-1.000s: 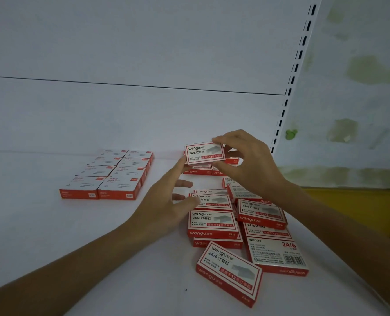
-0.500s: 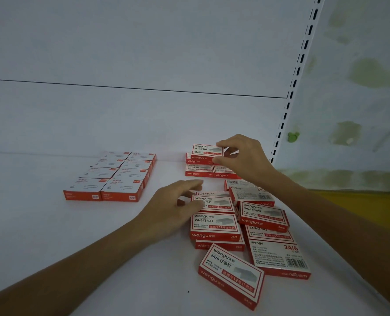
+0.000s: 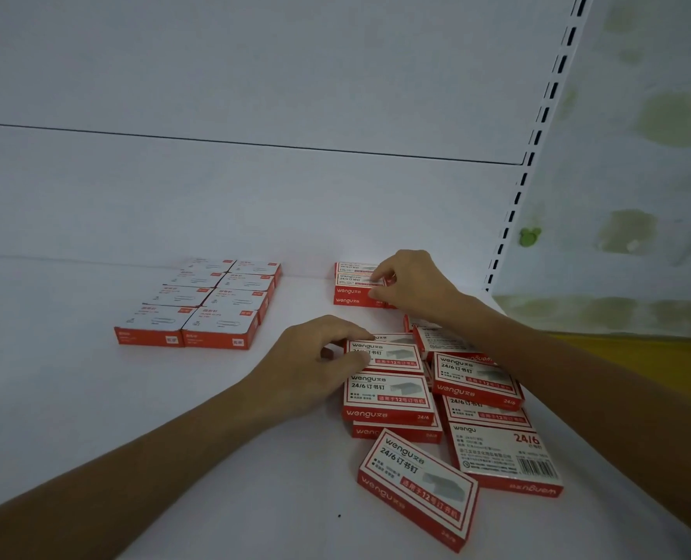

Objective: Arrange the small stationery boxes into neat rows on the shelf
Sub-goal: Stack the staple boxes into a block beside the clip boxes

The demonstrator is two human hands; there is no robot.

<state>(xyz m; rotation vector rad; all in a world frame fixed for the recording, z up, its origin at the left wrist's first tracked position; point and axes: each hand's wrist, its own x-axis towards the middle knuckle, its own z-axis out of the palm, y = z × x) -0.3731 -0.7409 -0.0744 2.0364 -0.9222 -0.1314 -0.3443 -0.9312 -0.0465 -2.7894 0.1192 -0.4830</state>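
While the loose pile (image 3: 477,383) sprawls nearest on the shelf (image 3: 133,438), the left grip (image 3: 323,357) curls round a staple box (image 3: 388,353) at its three o'clock, long axis nine-to-three; beyond, at one o'clock, the right grip (image 3: 408,284) pinches the top box (image 3: 354,270) of the back stack (image 3: 352,301).

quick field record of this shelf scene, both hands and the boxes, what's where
loose pile: staple boxes, overlapping and askew, front right
tidy block: paper clip boxes in two columns, back left
back stack: staple boxes against the rear wall
left hand: grips a staple box at the loose pile's left edge
right hand: pinches the top box of the back stack
shelf: white
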